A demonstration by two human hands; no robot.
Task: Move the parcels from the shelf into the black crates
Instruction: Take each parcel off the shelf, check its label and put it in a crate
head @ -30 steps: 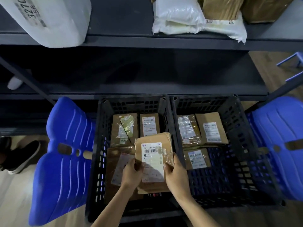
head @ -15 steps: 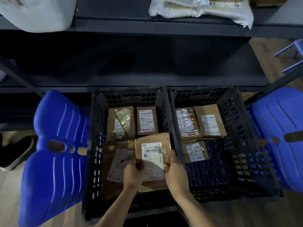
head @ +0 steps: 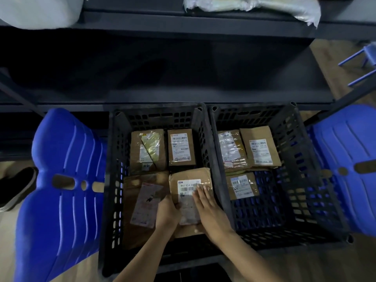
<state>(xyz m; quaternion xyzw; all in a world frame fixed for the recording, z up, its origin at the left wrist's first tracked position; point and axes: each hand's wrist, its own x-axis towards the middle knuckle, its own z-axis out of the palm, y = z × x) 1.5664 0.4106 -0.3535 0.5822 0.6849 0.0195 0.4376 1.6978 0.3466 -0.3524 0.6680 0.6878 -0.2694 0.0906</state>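
**In the left crate, near-right corner: parcel going down, both hands on it**

Above everything, the shelf (head: 183, 23) carries white bags (head: 254, 5) that have not been moved yet. From that I judge the task is only partly done.

Below it, the left crate (head: 114, 180) and right crate (head: 295, 159) stand side by side with their walls touching.
- The left crate holds a flat parcel (head: 140, 190) across its near-left part and two small parcels (head: 181, 147) along the far wall.
- The right crate holds three parcels (head: 260, 147), and its near half is bare mesh.

The parcel (head: 189, 180) being placed is label up, with its long axis running away from the person, parallel to the wall the crates share. It lies just beside that wall, with its left edge at or over the flat parcel's right edge. I can't tell which. Its near end is hidden under the hands, so I can't confirm it is fully seated.

- **Left hand** (head: 166, 212): it sits at the parcel's left long edge with its fingers (head: 173, 203) curled onto that edge, gripping.
- **Right hand** (head: 211, 210): it lies on top with the palm down. Its fingers (head: 200, 190) are straight, spread over the label and pointing along the long axis. It presses the parcel and does not clasp it.
- Both forearms come in from the near side at a low angle.

The parcel runs forward from both hands, and the right hand is nearer its centre. My guess is that the coming move is to release and pull straight back toward the body. The shared wall is tight on the right, so that hand needs to lift before it swings out.
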